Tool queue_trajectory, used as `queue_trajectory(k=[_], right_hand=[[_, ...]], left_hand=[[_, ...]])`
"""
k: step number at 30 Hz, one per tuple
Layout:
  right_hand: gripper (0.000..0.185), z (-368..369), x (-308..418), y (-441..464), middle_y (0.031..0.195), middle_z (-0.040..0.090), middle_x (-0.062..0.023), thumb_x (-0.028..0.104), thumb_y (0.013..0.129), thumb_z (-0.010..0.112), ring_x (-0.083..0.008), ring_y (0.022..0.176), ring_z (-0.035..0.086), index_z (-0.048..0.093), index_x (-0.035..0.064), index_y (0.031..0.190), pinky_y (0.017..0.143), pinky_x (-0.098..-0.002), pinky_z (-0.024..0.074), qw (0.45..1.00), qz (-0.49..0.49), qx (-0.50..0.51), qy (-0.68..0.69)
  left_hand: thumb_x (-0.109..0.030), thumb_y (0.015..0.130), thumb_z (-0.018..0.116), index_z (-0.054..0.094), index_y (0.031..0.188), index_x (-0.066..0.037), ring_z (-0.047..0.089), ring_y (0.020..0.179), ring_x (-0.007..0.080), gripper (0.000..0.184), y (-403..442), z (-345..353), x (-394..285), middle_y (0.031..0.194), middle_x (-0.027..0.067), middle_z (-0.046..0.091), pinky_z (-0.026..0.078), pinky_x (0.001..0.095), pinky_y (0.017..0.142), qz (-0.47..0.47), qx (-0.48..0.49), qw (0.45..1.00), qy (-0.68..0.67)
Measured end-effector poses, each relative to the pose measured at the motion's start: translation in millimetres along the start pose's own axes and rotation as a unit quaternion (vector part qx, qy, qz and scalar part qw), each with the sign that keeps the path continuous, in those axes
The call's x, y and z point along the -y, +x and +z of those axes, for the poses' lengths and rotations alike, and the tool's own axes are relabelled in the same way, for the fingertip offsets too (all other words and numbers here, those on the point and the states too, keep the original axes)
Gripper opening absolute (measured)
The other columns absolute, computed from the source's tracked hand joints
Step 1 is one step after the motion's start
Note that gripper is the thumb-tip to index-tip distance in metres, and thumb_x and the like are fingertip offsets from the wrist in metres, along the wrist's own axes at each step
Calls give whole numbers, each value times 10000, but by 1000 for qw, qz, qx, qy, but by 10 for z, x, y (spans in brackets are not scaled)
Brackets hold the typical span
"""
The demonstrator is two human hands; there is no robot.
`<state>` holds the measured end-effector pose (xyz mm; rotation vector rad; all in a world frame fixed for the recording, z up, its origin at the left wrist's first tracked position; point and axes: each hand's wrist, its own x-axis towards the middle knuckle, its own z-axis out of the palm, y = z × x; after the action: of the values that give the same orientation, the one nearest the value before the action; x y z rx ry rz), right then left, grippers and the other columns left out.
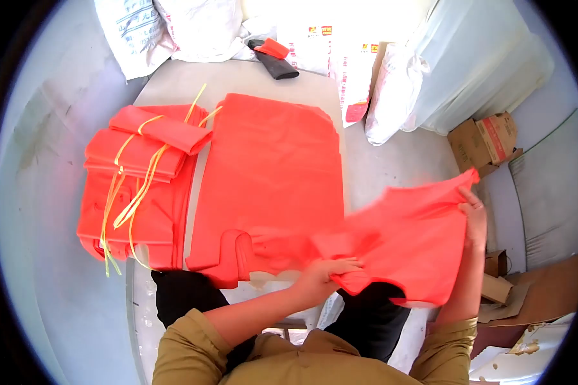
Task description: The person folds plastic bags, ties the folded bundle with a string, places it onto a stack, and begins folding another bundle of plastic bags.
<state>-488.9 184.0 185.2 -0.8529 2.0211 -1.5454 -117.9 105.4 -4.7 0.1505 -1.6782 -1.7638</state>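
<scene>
Between my two hands a red plastic bag (404, 237) is stretched out over my lap, its left part blurred. My left hand (324, 279) grips its lower left part, near a curved cut-out. At the upper right edge, my right hand (474, 215) pinches the bag close to a pointed corner. A flat stack of red bags (273, 167) lies on the table in front of me, with folded handle parts at its near edge. To the left sit folded red bundles (144, 154) tied with yellow straps (138, 186).
The pale table (183, 82) reaches to white printed sacks (131, 35) at the back. A black-and-red roll (276, 64) lies near them. Cardboard boxes (485, 141) stand at the right, with a cardboard sheet (549, 289) lower down. A wall (51, 186) bounds the left side.
</scene>
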Motion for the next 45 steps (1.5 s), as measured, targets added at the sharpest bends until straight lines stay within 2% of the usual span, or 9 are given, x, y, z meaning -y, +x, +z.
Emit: queue_trajectory(k=[4,7,13,15,16,25,35,38,45], right_hand=[[461,439,722,140,1156,736,-99,0,914,556,-122,925,692,670,-77,1354,765,-287,566,985,-77,-4,-157],[401,1108,684,572,1018,745,-79,24,909,551,-121,796,687,734,-56,1257,672,-297,548,941,-123,68,-307],[341,2971,166,1385,966,775,-128,89,908,601,-245,781,751,770,-12,1186,718,-369,609,926,-134,149,-318],[296,3620,-116,1369,980,780,-152,94,892,607,-337,855,750,783,-8,1106,793,-433,604,829,-373,80,-408],[257,3943,-371,1421,991,773,-156,103,889,612,-364,905,731,778,8,1059,837,-455,587,837,-379,92,-383],[164,5442,-527,503,1041,758,-138,119,928,624,-378,1012,693,750,75,1024,896,-495,545,854,-348,192,-336],[510,5031,-285,144,1426,653,-177,301,1056,619,-324,1283,639,567,62,1504,1112,-427,483,877,-229,387,-171],[501,4437,-394,229,1431,657,-179,261,1048,627,-296,1273,649,572,53,1500,1128,-407,476,871,-268,359,-202],[564,2778,-550,-424,1406,670,-155,157,940,721,-295,1271,645,579,16,1466,1094,-421,501,906,-130,337,-220]], left_hand=[[-20,1048,591,719,1270,-14,660,1132,114,256,43,151,-145,1188,31,759,529,298,981,-114,-31,987,-113],[-57,1076,587,729,1176,-1,667,1087,108,183,-12,-8,-139,1097,39,752,529,275,953,-323,-92,912,-234],[-221,1101,615,588,1233,33,684,1146,235,288,-213,-259,206,1270,129,660,572,384,1041,-333,-336,818,-327],[-236,1103,614,566,1237,35,680,1167,255,307,-225,-381,246,1281,146,654,567,398,1059,-343,-382,789,-338],[-250,1109,599,547,1269,28,683,1178,272,326,-237,-397,189,1301,156,644,571,414,1059,-336,-424,766,-346],[-214,1110,589,564,1342,27,673,1187,259,335,-447,-514,-185,1281,120,662,564,410,1074,-346,-423,799,-251],[-239,1118,575,563,1376,38,693,1211,275,379,-532,-534,-79,1309,119,686,546,391,1043,-306,-384,812,-316],[-244,1118,571,560,1385,41,689,1238,308,390,-410,-605,-360,1301,121,696,533,405,1063,-318,-373,825,-280],[-319,1122,516,544,1448,13,605,1323,323,466,-404,-691,-225,1448,152,624,458,502,1143,-292,-290,841,-352]])
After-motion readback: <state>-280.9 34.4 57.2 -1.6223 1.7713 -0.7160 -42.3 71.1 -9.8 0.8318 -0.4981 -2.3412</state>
